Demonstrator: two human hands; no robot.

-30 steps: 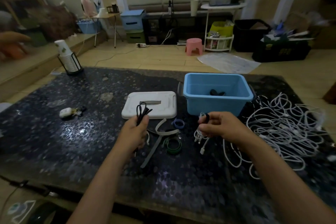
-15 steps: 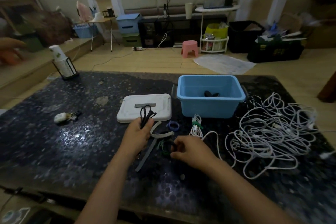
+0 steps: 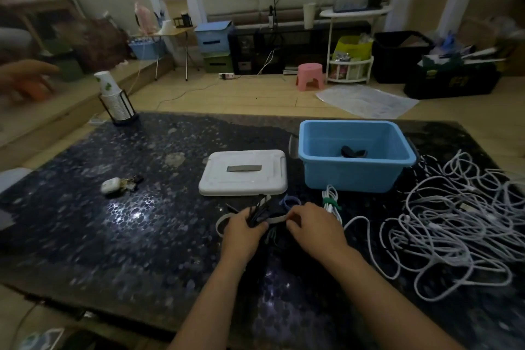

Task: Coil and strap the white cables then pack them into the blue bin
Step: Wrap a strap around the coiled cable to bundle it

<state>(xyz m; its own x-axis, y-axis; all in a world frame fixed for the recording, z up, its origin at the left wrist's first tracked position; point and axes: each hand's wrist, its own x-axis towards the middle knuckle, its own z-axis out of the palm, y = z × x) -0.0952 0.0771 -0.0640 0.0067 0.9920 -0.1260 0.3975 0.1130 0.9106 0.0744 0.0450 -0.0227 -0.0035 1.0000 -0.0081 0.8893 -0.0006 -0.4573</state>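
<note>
A blue bin (image 3: 352, 176) stands on the dark table with a dark item at its bottom. A tangle of white cables (image 3: 454, 224) lies to its right. One coiled white cable with a green strap (image 3: 331, 203) rests in front of the bin. My left hand (image 3: 243, 231) grips a bunch of black straps (image 3: 257, 214). My right hand (image 3: 311, 224) is close beside it, its fingers curled at a grey strap (image 3: 277, 219); the grip itself is hidden.
A white lid (image 3: 243, 176) lies left of the bin. A blue strap ring (image 3: 289, 202) sits by my hands. An earbud case with keys (image 3: 116, 185) lies at the left. A cup holder (image 3: 116, 102) stands at the far left corner.
My right hand let go of the strapped white coil, which now lies in front of the bin, and moved left to the straps. My left hand lowered its black straps toward the table.
</note>
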